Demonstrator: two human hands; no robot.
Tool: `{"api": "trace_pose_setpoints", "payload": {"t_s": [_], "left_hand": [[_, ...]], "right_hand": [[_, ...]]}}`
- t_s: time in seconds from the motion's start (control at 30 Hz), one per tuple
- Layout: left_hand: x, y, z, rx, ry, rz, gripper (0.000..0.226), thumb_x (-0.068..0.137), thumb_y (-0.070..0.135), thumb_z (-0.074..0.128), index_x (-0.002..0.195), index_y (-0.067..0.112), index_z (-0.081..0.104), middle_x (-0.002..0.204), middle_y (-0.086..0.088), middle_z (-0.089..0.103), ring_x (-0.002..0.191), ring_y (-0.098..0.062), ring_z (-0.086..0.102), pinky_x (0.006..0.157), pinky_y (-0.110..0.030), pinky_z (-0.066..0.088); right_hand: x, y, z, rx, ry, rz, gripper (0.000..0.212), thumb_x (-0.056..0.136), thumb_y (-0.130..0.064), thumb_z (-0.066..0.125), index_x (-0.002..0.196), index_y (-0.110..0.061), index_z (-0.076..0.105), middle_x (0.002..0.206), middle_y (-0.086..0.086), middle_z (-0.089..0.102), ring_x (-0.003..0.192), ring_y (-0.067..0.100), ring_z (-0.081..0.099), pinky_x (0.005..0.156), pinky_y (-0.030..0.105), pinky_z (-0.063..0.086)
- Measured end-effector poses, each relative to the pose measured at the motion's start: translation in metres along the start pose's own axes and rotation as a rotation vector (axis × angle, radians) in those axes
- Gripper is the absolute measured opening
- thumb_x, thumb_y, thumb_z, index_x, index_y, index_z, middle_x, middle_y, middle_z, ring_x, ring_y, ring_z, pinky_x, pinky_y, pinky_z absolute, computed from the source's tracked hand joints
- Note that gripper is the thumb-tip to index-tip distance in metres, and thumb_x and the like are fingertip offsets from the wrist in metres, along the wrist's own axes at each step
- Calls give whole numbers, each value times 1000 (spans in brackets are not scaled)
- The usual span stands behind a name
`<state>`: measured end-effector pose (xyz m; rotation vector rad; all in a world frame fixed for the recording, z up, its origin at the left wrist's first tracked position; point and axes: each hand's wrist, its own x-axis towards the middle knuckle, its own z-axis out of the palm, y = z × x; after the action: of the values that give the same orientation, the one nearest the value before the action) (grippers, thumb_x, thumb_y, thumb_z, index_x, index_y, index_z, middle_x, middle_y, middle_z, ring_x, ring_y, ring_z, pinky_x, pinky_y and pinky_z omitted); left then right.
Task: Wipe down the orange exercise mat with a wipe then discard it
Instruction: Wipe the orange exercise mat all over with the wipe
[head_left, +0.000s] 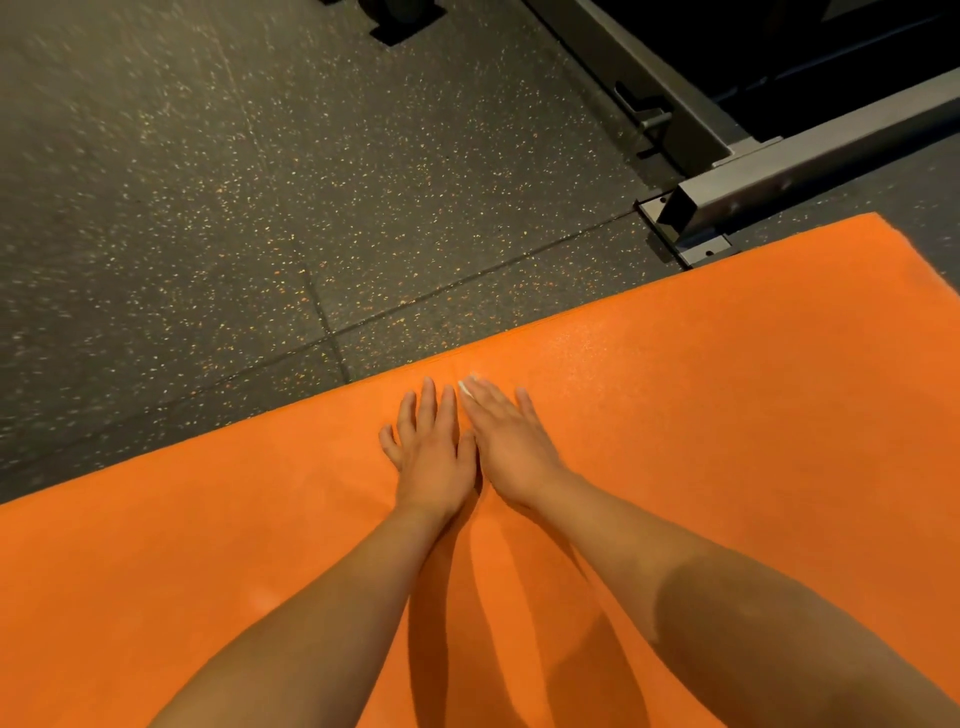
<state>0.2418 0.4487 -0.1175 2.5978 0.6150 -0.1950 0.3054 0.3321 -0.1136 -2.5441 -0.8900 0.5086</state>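
Observation:
The orange exercise mat (727, 395) fills the lower half of the view, its far edge running up to the right. Both hands lie flat on it side by side near that far edge. My left hand (431, 447) presses the mat with straight, spread fingers. My right hand (506, 436) lies flat next to it, fingers straight. A small white bit of the wipe (467, 388) shows under the right fingertips; the rest of it is hidden beneath the hand.
Dark speckled rubber floor (208, 234) lies beyond the mat. A grey metal equipment frame (779, 176) with a bolted base plate (696, 249) stands on the floor at the mat's far right corner.

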Motion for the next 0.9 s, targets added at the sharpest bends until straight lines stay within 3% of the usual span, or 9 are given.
{"api": "trace_pose_setpoints", "payload": {"t_s": [0.17,0.4,0.6,0.7,0.9], "left_hand": [[-71,4,14,-39,60,-37,65,93,45,30,155,29,32,166,8,18,150,-21,13,117,-47,8],[-176,4,36,-59,3,-65,59,97,40,28,154,26,37,165,4,22,152,-26,15,117,-50,13],[-274,-5,23,-38,-156,-33,68,91,44,24,155,23,36,166,-4,17,152,-32,13,121,-44,9],[-323,-9,14,3,-232,-40,59,100,41,36,157,28,28,168,-3,8,151,-33,9,121,-43,7],[-394,-12,6,57,-300,13,56,101,42,45,154,30,33,166,2,16,150,-29,11,121,-41,12]], "right_hand": [[-61,-8,12,-7,-35,-13,58,106,-21,35,162,-26,18,169,-13,8,155,5,-3,125,46,-9],[-169,-17,26,88,-111,-27,52,109,-23,33,160,-32,26,166,-19,16,155,5,-2,122,42,-11],[-237,-25,49,176,-163,-12,54,105,-9,37,157,-23,37,166,-11,22,154,12,16,126,41,7],[-277,-35,58,219,-152,8,45,106,-14,40,150,-14,48,163,0,33,151,20,29,123,41,20],[-364,-59,64,240,-232,61,45,105,-6,44,149,-10,49,162,2,33,151,20,29,123,24,14]]}}
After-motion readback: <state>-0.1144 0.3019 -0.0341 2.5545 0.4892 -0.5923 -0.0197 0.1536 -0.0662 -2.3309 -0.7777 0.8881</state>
